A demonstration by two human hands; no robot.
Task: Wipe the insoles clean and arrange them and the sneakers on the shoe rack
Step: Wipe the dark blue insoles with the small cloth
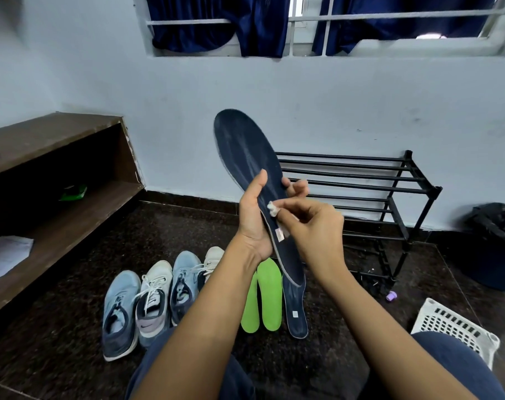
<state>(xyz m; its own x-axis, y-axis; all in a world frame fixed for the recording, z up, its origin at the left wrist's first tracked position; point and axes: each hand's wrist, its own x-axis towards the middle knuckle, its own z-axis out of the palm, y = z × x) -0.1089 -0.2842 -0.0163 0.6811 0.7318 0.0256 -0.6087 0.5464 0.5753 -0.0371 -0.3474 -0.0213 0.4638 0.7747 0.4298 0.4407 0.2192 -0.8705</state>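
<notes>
Your left hand (255, 226) grips navy insole (242, 151); right hand (314, 229) pinches wipe (272, 209) against it. Below your fingers: sneakers (153, 301), three insoles (270, 295), not yet racked.

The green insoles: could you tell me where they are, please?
Head view, lower centre: the green insoles lie on the floor between the sneakers on the left and a dark blue insole on the right.

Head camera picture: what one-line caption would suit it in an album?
Left hand holds up a dark blue insole while the right hand presses a small white wipe against it.
</notes>
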